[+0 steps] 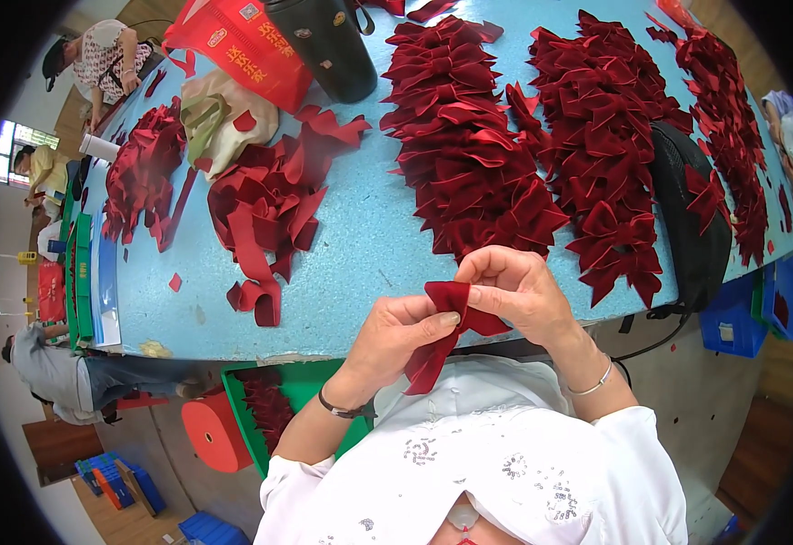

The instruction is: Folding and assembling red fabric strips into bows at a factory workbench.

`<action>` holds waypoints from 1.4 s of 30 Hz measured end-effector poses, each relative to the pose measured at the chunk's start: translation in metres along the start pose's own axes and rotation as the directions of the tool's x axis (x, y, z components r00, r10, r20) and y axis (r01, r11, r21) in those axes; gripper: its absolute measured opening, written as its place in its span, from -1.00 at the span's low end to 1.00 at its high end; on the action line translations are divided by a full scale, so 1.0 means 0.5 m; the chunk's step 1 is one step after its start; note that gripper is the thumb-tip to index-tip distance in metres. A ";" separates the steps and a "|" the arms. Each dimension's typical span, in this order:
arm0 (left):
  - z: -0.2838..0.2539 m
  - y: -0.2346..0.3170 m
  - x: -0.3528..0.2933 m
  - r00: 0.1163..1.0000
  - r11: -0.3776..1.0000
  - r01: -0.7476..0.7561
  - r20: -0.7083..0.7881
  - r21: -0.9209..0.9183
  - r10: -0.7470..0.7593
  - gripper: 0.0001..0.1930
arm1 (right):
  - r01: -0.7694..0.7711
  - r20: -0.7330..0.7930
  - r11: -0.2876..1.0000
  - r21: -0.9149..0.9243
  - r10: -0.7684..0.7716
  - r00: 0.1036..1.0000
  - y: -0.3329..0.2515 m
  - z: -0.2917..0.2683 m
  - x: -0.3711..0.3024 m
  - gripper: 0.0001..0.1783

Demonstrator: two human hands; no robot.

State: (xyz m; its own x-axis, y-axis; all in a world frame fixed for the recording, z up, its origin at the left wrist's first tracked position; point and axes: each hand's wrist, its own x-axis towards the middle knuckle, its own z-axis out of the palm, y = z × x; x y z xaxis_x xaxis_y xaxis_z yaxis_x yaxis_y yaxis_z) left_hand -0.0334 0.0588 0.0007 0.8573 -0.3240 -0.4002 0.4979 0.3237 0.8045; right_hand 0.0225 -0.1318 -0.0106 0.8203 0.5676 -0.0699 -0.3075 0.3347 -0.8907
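A dark red velvet ribbon (430, 361) is held between my two hands, just off the near edge of the table. My left hand (400, 331) pinches it with thumb and forefinger, and one end hangs below. The thumb and fingers of my right hand (516, 292) are closed on its upper part, where the ribbon is folded over. Right beyond my hands lies a long row of finished red velvet bows (469, 154). To the left is a loose heap of red ribbon strips (269, 195), with some strips curling toward me.
More bow rows (610, 136) lie to the right, beside a black bag (692, 236). A dark tumbler (328, 45), a red tote bag (242, 54) and a cloth bag (249, 127) stand at the back. A green crate (310, 386) and a red ribbon roll (214, 431) sit below the edge. Other people work at left.
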 end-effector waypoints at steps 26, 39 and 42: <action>-0.003 0.044 0.015 0.989 0.954 0.057 0.117 0.294 -0.095 -0.76 | 0.283 -0.026 0.668 -0.688 -0.414 0.910 0.036 0.036 0.013 -0.89; -0.001 0.049 0.010 0.992 0.927 0.031 0.103 0.373 -0.075 -0.73 | 0.117 -0.271 0.945 -0.307 -0.204 0.941 0.054 0.045 0.014 -0.85; 0.000 0.033 0.015 0.995 0.939 -0.024 0.097 0.344 -0.010 -0.72 | 0.076 -0.280 0.971 -0.228 -0.141 0.950 0.047 0.045 0.014 -0.84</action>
State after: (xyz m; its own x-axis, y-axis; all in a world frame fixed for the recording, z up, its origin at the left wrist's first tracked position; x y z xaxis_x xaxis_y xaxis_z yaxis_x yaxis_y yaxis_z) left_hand -0.0189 0.0617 0.0112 0.8353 -0.4117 -0.3644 0.4020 0.0053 0.9156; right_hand 0.0102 -0.1031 -0.0219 0.9573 0.2811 -0.0670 -0.1258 0.1965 -0.9724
